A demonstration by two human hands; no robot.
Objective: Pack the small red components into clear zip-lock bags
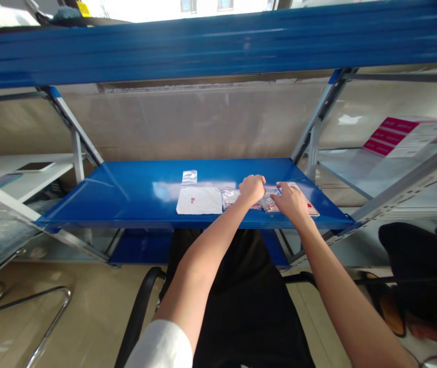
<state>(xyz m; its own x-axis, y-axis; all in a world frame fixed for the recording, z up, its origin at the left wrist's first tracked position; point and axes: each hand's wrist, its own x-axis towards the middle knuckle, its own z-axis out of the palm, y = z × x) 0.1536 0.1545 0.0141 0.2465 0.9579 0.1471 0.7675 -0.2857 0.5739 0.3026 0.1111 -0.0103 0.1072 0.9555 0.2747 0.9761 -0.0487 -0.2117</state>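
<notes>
My left hand (252, 188) is curled into a fist on a clear plastic bag (230, 196) lying on the blue shelf (134, 194). My right hand (292, 200) rests right beside it with fingers bent down onto the same clear bag, over a card with red print (312, 208). Left of my hands lies a white sheet (200, 200) with small red pieces on it, and a small empty clear bag (189, 177) sits just behind the sheet.
A blue beam (218, 43) crosses overhead. Grey uprights (76, 148) frame the shelf. A phone (35, 166) lies on the white shelf at left. A pink and white sheet (402, 135) lies on the right shelf. A chair armrest (141, 301) is below.
</notes>
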